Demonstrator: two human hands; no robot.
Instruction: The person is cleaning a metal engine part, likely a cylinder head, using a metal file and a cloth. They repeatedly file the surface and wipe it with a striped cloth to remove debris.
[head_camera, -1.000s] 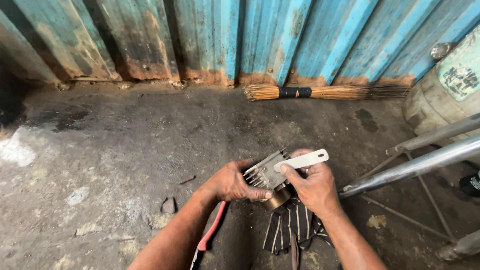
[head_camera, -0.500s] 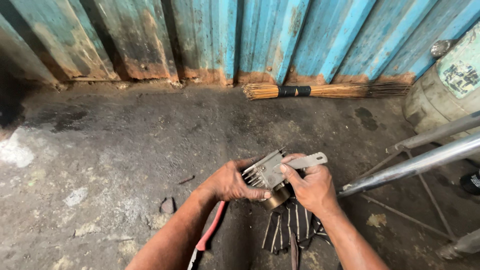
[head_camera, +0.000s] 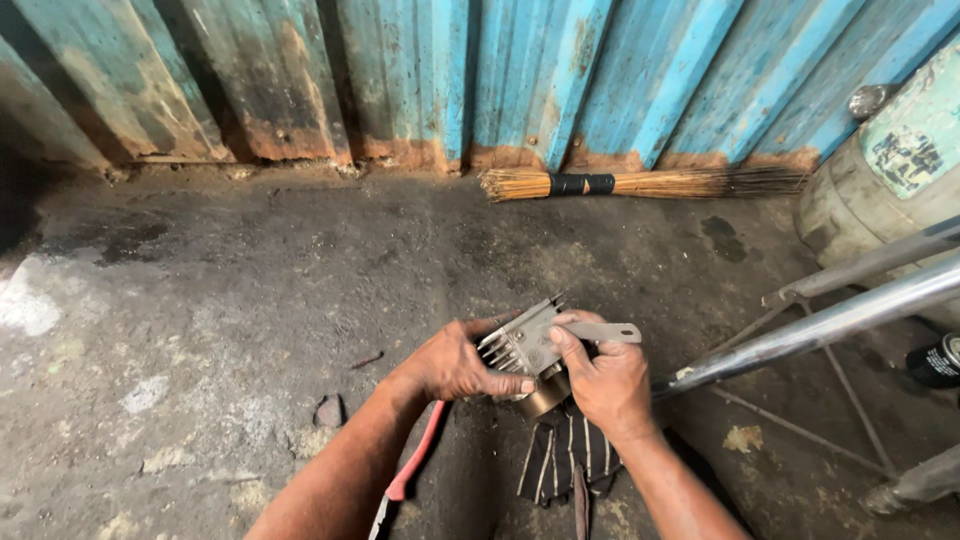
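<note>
Seen from above, a left hand (head_camera: 455, 365) grips a finned metal engine cylinder (head_camera: 527, 352), held just above a striped cloth (head_camera: 560, 455) on the floor. The right hand (head_camera: 600, 378) is closed around a flat metal blade (head_camera: 603, 332) pressed on the cylinder's top face.

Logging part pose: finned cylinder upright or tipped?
Tipped: the finned cylinder is held off the floor between the left hand and right hand, fins pointing left.
</note>
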